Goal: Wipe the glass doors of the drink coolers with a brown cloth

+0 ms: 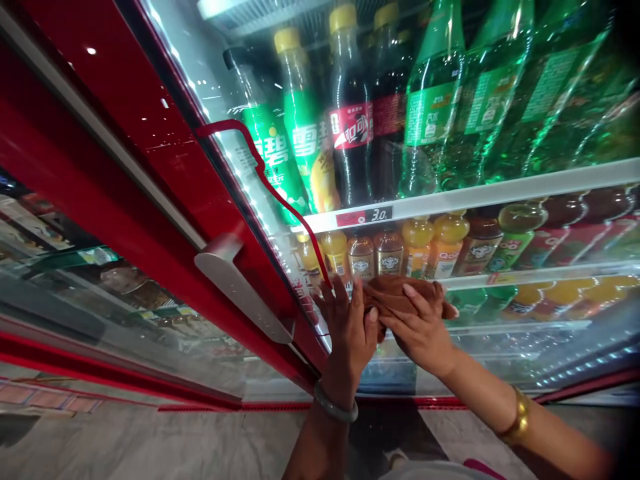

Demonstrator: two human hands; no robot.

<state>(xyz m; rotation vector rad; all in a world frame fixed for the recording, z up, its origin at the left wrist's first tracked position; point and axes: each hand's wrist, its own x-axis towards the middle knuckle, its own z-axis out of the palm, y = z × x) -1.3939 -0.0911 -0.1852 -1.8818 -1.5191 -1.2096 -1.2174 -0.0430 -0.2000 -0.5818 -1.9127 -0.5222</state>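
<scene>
A brown cloth (407,297), bunched and folded, is under my right hand (425,333), whose fingers press and grip it against the glass door of a drinks fridge. Close beside it, my left hand (345,323) is raised with its fingers stretched up at the glass. Its thumb comes near the cloth's left end. I cannot tell whether the left fingertips touch the glass. A grey bangle (336,402) is on my left wrist and a gold bracelet (517,417) on my right forearm.
A silver handle (243,290) stands out from the red door frame (165,220) left of my hands. Behind the glass, green bottles (435,100), cola bottles (353,127) and juice bottles (417,243) line the shelves. Grey floor (200,443) lies below.
</scene>
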